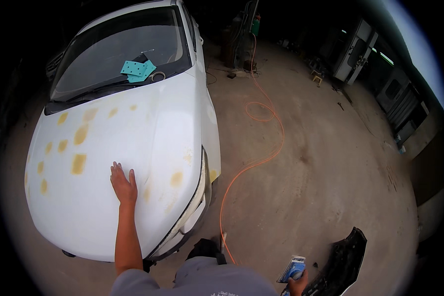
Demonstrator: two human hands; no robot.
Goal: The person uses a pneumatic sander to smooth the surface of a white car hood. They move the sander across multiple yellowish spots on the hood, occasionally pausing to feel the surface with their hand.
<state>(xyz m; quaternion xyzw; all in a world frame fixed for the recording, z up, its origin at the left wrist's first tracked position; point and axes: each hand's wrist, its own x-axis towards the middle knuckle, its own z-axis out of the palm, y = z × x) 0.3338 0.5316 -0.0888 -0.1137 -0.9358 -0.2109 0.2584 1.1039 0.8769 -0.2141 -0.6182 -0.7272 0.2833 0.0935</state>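
Note:
My left hand (125, 181) lies open, fingers extended, on the white car hood (103, 207), which has several yellow patches (78, 164) across it. Down at the lower right, my right hand (297, 283) grips a blue sanding tool (293, 269) away from the car. Teal perforated sheets (138, 69), a dark object beneath them and a round ring (157, 76) rest at the base of the windshield (108, 47).
An orange hose (251, 167) runs along the concrete floor (325, 158) from a post with equipment (240, 44). A black car part (348, 251) lies at lower right. A small stool (316, 79) and detached panels (360, 49) stand along the right.

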